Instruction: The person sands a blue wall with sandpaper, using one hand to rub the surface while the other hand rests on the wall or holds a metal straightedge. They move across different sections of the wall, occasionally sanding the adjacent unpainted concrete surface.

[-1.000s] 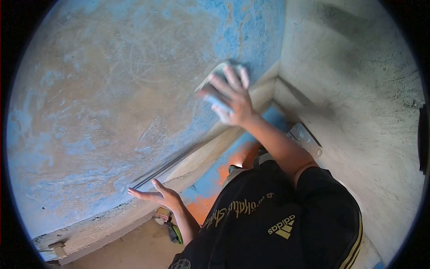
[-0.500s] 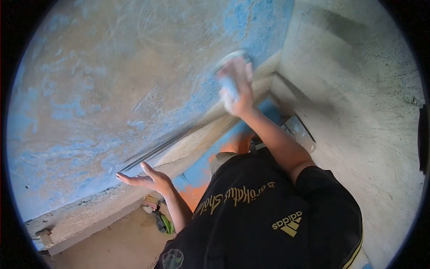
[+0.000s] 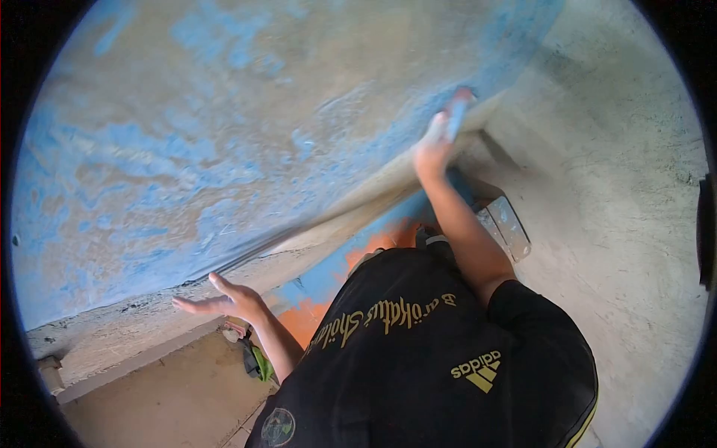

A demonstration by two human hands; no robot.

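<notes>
The right grip is closed around a narrow, pale-blue piece of unclear material, which lies along its fingers; blur hides how they press on it, and whether it touches the blue-and-brown, flaking painted wall behind. The left grip is spread, thumb apart from the fingers, near the rough, pale plaster ledge. Below the left grip lies a crumpled green-and-black item. Below the right grip, beside the forearm, is a grey, rectangular, blue-stained object; to that grip's right rises a grey, rough plaster wall.
</notes>
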